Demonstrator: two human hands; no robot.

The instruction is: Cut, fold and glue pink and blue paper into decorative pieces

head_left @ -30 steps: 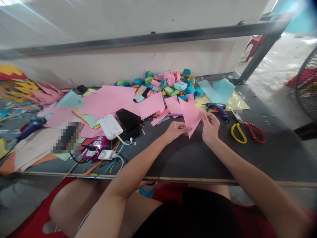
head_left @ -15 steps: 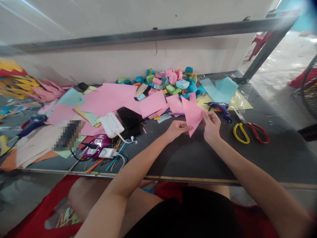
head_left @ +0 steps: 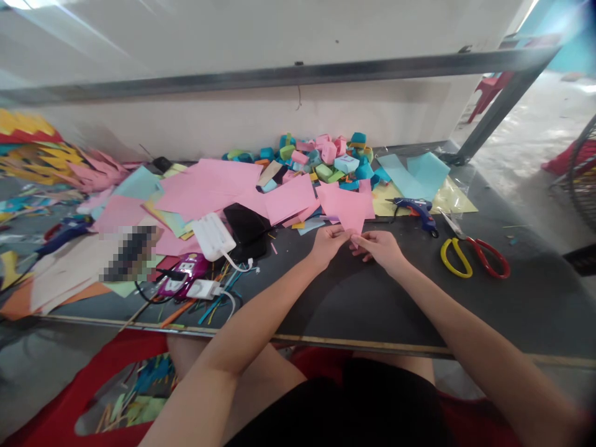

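A pink piece of paper [head_left: 351, 214], pointed at its lower end, is held up over the front middle of the dark table. My left hand [head_left: 329, 244] pinches it near the lower tip from the left. From the right, my right hand [head_left: 379, 248] pinches the same tip, and the fingers of both hands meet there. Behind it lie more pink sheets [head_left: 291, 197]. To the right of my hands rest a blue glue gun [head_left: 416, 211] and scissors [head_left: 465, 242] with one yellow and one red handle.
Folded paper pieces [head_left: 326, 155] in several colours are heaped by the wall. Left of my arms are a white power adapter [head_left: 214, 236], a purple power strip [head_left: 186, 273], a black phone-like object [head_left: 246, 230] and paper strips. A metal bar [head_left: 298, 73] crosses above the table.
My right hand has come down and left to the paper's lower tip, beside my left hand. The paper has turned so its point faces down towards me. The view has shifted slightly.
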